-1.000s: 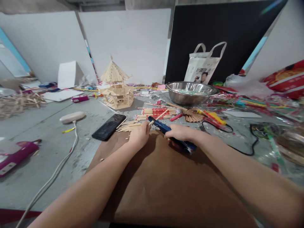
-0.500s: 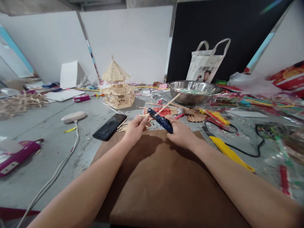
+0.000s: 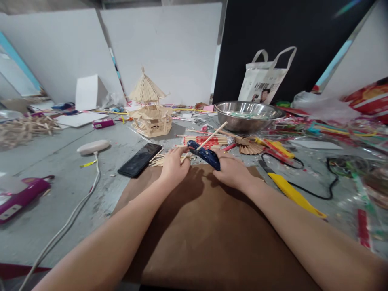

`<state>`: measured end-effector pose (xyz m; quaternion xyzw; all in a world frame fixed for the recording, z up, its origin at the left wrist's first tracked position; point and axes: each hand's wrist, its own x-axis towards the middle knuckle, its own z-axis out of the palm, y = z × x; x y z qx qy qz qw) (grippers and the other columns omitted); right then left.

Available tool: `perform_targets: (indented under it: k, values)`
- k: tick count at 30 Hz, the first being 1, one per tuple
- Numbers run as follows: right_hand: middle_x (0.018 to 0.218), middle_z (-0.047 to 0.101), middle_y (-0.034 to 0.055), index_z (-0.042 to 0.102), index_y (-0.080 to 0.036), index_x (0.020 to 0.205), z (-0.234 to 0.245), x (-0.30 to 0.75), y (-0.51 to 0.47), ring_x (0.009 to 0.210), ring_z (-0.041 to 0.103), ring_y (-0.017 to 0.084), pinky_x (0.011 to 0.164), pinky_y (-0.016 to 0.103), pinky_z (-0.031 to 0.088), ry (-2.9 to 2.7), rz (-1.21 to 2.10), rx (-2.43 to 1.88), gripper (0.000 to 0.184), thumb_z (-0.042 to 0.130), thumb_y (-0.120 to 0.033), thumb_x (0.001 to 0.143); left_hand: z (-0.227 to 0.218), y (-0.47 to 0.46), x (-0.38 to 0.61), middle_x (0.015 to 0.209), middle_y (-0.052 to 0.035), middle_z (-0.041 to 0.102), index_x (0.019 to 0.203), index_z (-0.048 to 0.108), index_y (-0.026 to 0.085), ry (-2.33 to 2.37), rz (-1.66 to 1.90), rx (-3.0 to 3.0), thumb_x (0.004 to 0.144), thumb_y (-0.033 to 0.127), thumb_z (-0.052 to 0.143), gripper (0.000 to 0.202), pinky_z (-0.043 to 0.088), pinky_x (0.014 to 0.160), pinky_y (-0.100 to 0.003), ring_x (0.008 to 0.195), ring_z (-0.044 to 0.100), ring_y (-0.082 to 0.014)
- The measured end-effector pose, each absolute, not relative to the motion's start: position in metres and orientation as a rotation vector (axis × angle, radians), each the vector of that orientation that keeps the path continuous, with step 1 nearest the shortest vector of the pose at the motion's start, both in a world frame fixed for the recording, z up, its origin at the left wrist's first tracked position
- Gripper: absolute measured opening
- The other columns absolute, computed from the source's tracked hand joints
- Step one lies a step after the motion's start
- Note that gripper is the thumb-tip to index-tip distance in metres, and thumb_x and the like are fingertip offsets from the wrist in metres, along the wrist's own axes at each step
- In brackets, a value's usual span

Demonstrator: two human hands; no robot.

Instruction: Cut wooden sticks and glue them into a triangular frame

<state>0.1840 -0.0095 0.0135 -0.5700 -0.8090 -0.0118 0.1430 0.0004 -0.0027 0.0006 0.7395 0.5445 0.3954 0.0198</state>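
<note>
My left hand (image 3: 176,165) is closed on the lower part of a thin, pale wooden stick (image 3: 214,135), which slants up to the right. In my right hand (image 3: 232,169) is a dark blue hand tool (image 3: 209,155), perhaps cutters or pliers; my fingers wrap its handle. The tool's head meets the stick just past my left fingertips; its jaws are too small to make out. Both hands hover over the near end of a brown sheet (image 3: 194,234). Loose wooden sticks (image 3: 157,159) lie just behind my left hand, and red-wrapped sticks (image 3: 209,140) lie beyond the tool.
A stick-built pagoda model (image 3: 148,105) stands at the back. A black phone (image 3: 139,161) lies left of my hands. A steel bowl (image 3: 248,127), a yellow-handled saw (image 3: 292,194) and a yellow-red tool (image 3: 277,148) with a black cord are right. A white cable (image 3: 81,210) runs along the left.
My left hand has turned palm-down and its fingers have come closer round the stick. The stick stands slightly steeper against the blue tool. My right hand has hardly moved.
</note>
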Motion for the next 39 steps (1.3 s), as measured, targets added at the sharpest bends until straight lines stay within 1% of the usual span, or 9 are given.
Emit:
perform_targets:
  k: [4,7,10,19,24,29,31,35,39]
  values:
    - [0.119,0.046,0.0107,0.032,-0.013,0.122,0.015,0.179,-0.014,0.104,0.044,0.023,0.086,0.033,0.034,-2.336,-0.025,-1.615,0.059,0.044,-0.024,0.065,0.004,-0.009,0.006,0.075,-0.0034,0.059,0.088,0.053,0.013,1.441,1.259,2.193,0.075,0.026,0.041,0.022,0.04,0.063,-0.024,0.068,0.052,-0.0136]
    - [0.118,0.046,0.0121,0.031,-0.011,0.122,0.015,0.177,-0.016,0.103,0.045,0.023,0.087,0.032,0.034,-2.359,0.012,-1.564,0.06,0.044,-0.024,0.065,0.004,-0.009,0.005,0.073,-0.0028,0.058,0.084,0.054,0.013,1.307,1.372,2.193,0.078,0.024,0.038,0.021,0.039,0.063,-0.022,0.069,0.052,-0.013]
    - [0.116,0.048,0.0112,0.03,-0.013,0.123,0.015,0.177,-0.017,0.102,0.046,0.022,0.086,0.032,0.035,-2.352,0.053,-1.524,0.06,0.043,-0.022,0.064,0.006,-0.01,0.004,0.07,-0.0031,0.057,0.078,0.056,0.011,1.216,1.432,2.239,0.079,0.025,0.037,0.023,0.038,0.064,-0.02,0.069,0.052,-0.0131]
    - [0.116,0.049,0.0101,0.032,-0.012,0.122,0.016,0.18,-0.017,0.103,0.046,0.021,0.088,0.03,0.034,-2.333,0.057,-1.456,0.062,0.044,-0.017,0.062,0.014,-0.01,0.002,0.064,-0.0011,0.053,0.066,0.055,0.011,1.145,1.321,2.193,0.077,0.029,0.038,0.027,0.036,0.059,-0.02,0.062,0.047,-0.011]
    - [0.116,0.049,0.0102,0.033,-0.012,0.122,0.016,0.18,-0.018,0.102,0.047,0.022,0.086,0.029,0.036,-2.346,0.04,-1.479,0.062,0.045,-0.017,0.061,0.018,-0.01,0.0,0.054,0.0025,0.044,0.064,0.053,0.012,1.039,1.246,2.055,0.076,0.031,0.041,0.026,0.03,0.05,-0.018,0.051,0.037,-0.0065]
    - [0.111,0.052,0.0113,0.033,-0.012,0.121,0.017,0.18,-0.019,0.098,0.05,0.023,0.082,0.031,0.037,-2.363,0.011,-1.518,0.062,0.046,-0.017,0.06,0.024,-0.012,-0.003,0.044,0.006,0.031,0.056,0.047,0.013,0.932,1.128,1.86,0.073,0.04,0.046,0.032,0.021,0.04,-0.018,0.04,0.026,-0.0035]
    - [0.108,0.054,0.0096,0.034,-0.015,0.12,0.018,0.181,-0.019,0.095,0.051,0.022,0.079,0.029,0.038,-2.37,0.017,-1.521,0.062,0.047,-0.016,0.059,0.024,-0.012,-0.004,0.043,0.0064,0.03,0.057,0.048,0.012,0.888,1.065,1.799,0.072,0.041,0.047,0.033,0.019,0.039,-0.018,0.039,0.025,-0.003]
    - [0.097,0.059,0.0048,0.037,-0.021,0.116,0.022,0.181,-0.021,0.084,0.055,0.02,0.071,0.027,0.04,-2.389,0.04,-1.551,0.059,0.047,-0.015,0.058,0.022,-0.009,-0.007,0.042,0.0071,0.029,0.069,0.054,0.011,0.791,0.981,1.677,0.071,0.042,0.05,0.032,0.016,0.037,-0.017,0.037,0.023,-0.0024]
    - [0.101,0.058,0.0058,0.039,-0.019,0.113,0.026,0.182,-0.021,0.086,0.054,0.021,0.071,0.027,0.038,-2.441,0.032,-1.521,0.055,0.046,-0.016,0.058,0.02,-0.007,-0.008,0.041,0.0078,0.027,0.074,0.056,0.011,0.789,0.936,1.584,0.069,0.043,0.051,0.032,0.013,0.036,-0.017,0.035,0.02,-0.0019]
